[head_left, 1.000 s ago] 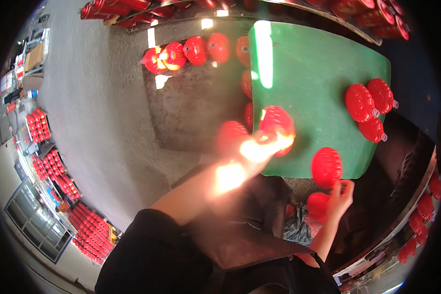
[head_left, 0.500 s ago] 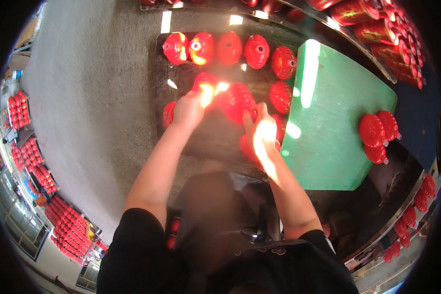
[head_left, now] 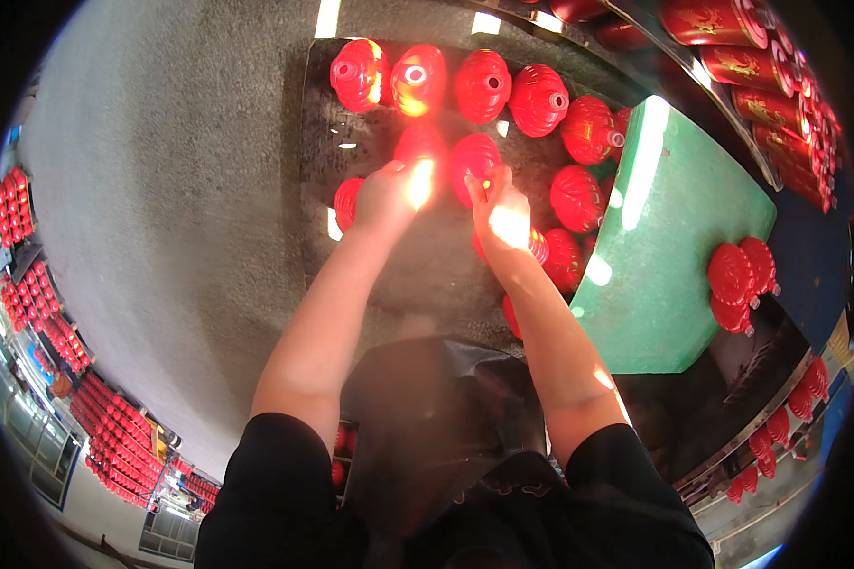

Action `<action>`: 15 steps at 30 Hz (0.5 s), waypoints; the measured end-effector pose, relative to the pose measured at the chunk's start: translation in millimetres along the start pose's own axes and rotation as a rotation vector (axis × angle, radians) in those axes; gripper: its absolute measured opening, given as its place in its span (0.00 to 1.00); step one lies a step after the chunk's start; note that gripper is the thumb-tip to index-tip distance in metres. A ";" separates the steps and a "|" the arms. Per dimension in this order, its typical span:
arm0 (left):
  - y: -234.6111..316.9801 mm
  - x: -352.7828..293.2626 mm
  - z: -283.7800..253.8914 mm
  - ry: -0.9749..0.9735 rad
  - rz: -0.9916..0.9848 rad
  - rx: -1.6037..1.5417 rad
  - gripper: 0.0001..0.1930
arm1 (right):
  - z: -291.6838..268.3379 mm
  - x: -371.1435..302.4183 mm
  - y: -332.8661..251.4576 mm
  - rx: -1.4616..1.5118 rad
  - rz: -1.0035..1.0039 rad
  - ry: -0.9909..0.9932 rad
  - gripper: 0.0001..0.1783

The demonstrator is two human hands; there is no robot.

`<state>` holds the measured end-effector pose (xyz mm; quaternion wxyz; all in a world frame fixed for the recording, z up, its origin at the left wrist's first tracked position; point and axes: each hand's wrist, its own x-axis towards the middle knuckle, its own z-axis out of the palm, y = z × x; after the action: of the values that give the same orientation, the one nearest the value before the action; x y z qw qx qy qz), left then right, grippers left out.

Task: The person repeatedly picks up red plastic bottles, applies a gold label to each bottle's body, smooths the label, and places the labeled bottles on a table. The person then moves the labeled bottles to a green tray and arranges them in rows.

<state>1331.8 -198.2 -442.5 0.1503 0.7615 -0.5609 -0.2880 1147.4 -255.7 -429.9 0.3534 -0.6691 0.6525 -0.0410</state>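
With its fingers around the near end, my left hand (head_left: 389, 197) grips a red, round, ribbed bottle (head_left: 419, 142). This bottle is blurred, and strong sun glare lies on the hand. Beside it, my right hand (head_left: 500, 204) pinches the neck end of another red ribbed bottle (head_left: 473, 156), tilted away from me. Both are held over a dark board (head_left: 417, 275). Along the board's far edge stands a row of similar red bottles (head_left: 483, 87) with their open necks showing. More of them, such as one red bottle (head_left: 577, 199), line the right side, partly behind my right forearm.
A green board (head_left: 674, 256) lies at the right, bearing a small cluster of red bottles (head_left: 731, 275). At the upper right is a rack of red cylinders (head_left: 731, 66) with gold patterns. Grey concrete floor (head_left: 161, 237) stretches left. Farther off are stacked red goods (head_left: 114, 436).
My view has shifted, so the boards and bottles sit differently in the picture. My right hand and its bottle have moved away from me and slightly right. Both hands keep their hold.
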 end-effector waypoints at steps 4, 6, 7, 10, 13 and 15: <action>-10.2 -3.5 -15.1 0.154 0.055 -0.118 0.22 | -15.7 2.3 13.0 0.221 0.089 0.103 0.18; -20.3 2.7 -25.5 0.231 0.005 -0.162 0.19 | -21.6 11.0 29.0 0.388 0.137 0.234 0.14; -24.3 7.4 -28.7 0.287 -0.016 -0.236 0.17 | -21.2 18.1 37.8 0.453 0.157 0.308 0.13; -35.9 26.2 -33.7 0.386 -0.025 -0.371 0.12 | -12.2 37.9 66.7 0.540 0.099 0.513 0.12; -43.8 44.3 -27.7 0.376 0.014 -0.480 0.09 | -0.1 44.7 88.4 0.770 0.216 0.506 0.12; -50.3 51.3 -23.6 0.309 -0.007 -0.462 0.08 | -2.2 35.5 96.1 0.881 0.423 0.413 0.08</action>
<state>1395.3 -232.3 -465.6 0.4028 0.7438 -0.4481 -0.2893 1070.3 -278.9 -493.3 0.4655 -0.2892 0.7502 -0.3701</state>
